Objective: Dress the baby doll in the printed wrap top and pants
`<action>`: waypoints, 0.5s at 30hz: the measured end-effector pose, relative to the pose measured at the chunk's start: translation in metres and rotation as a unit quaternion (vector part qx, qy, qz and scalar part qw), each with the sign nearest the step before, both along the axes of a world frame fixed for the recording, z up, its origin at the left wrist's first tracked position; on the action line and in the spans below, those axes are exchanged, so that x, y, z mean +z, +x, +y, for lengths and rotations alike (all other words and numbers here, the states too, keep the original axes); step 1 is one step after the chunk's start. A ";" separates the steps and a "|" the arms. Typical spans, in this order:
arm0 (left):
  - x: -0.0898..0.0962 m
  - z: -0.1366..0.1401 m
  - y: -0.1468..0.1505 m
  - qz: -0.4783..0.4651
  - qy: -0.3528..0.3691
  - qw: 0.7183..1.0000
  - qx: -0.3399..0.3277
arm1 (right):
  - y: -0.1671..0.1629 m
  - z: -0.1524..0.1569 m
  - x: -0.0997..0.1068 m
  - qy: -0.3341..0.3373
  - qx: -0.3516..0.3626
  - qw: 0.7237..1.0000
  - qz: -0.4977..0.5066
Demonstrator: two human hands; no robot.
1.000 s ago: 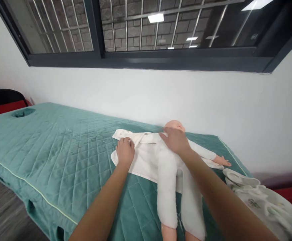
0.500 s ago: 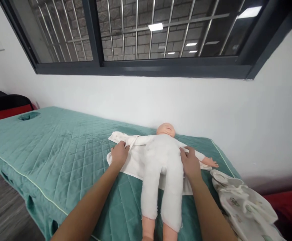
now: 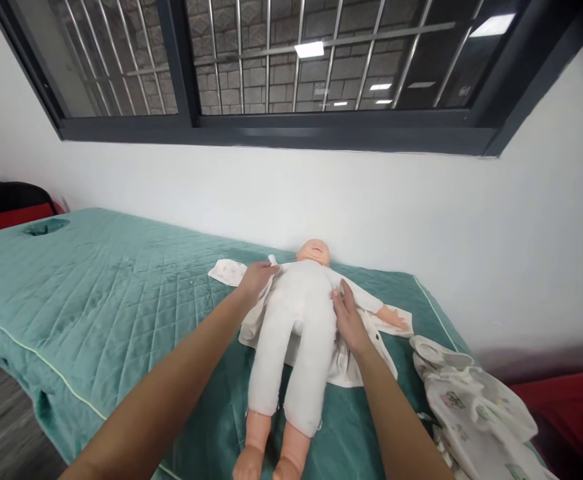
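Observation:
A baby doll (image 3: 301, 300) with a padded white body lies on its back, its head (image 3: 314, 252) toward the wall. Under it a white baby shirt (image 3: 351, 367) is spread, one printed sleeve (image 3: 227, 272) flat on the left. My left hand (image 3: 257, 279) is closed at the doll's shoulder and upper arm on the left; folds of white cloth there partly hide what is pinched. At the opposite side of the torso, my right hand (image 3: 350, 320) grips with its thumb against the padding. The doll's bare arm (image 3: 391, 316) stretches out over the other sleeve.
The doll rests on a bed with a green quilted cover (image 3: 136, 287), which has a hole (image 3: 46, 227) at its far left. Folded printed baby clothes (image 3: 471, 393) lie at the right edge. Behind is a white wall with a barred window (image 3: 291, 127).
The doll has shifted left, its legs swinging furthest. My left hand has moved up from the shirt to the doll's shoulder. The shirt's left panel is now bunched beneath the doll.

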State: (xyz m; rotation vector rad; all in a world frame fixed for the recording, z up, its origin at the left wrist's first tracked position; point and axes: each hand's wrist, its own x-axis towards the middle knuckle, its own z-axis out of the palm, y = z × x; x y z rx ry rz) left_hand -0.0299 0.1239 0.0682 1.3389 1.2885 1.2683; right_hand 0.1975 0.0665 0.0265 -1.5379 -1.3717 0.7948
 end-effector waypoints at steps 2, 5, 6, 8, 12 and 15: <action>0.012 0.001 0.007 0.044 0.008 0.999 -0.024 | -0.001 0.002 -0.001 -0.001 0.019 1.000 -0.008; 0.026 0.001 0.020 0.120 0.040 0.991 -0.035 | -0.003 0.004 -0.004 0.006 0.043 0.999 -0.012; 0.030 0.000 0.025 0.140 0.051 0.988 -0.035 | -0.005 0.005 -0.005 0.010 0.048 0.999 -0.011; 0.036 -0.003 0.035 0.173 0.071 0.982 -0.040 | -0.008 0.005 -0.007 0.021 0.057 0.998 -0.009; 0.042 -0.015 0.051 0.318 0.099 0.941 -0.055 | -0.011 0.006 -0.009 0.031 0.080 0.996 0.002; 0.044 -0.030 0.053 0.407 0.096 0.907 -0.057 | -0.009 0.008 -0.008 0.027 0.089 0.996 0.018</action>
